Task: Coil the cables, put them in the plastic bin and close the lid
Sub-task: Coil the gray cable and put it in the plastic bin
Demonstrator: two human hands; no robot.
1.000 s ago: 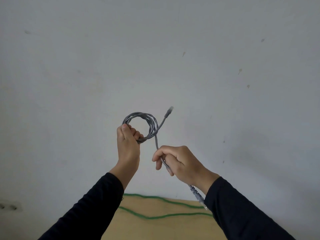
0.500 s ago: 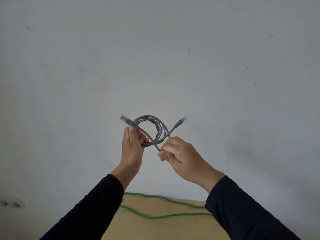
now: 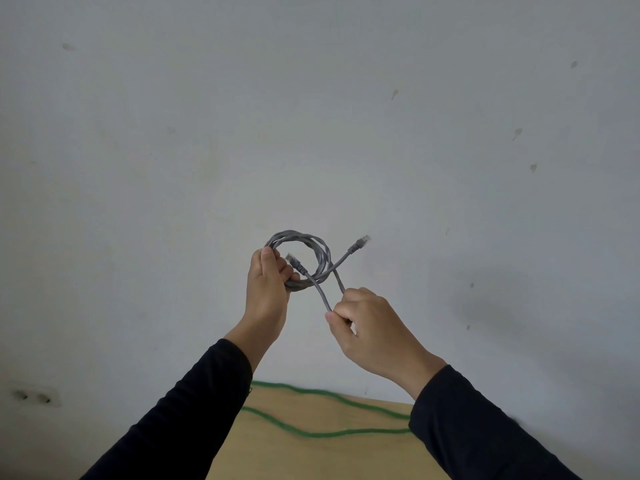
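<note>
Left hand (image 3: pixel 268 289) is gripping the gray ethernet cable (image 3: pixel 313 258) coil at frame center, fingers curled tight round the bundle. Right hand (image 3: pixel 372 330) is pinching a loose loop just below-right, thumb & fingers pressed on it. Green cable (image 3: pixel 325 434) is lying on the wooden table (image 3: pixel 311 459), bottom center.
</note>
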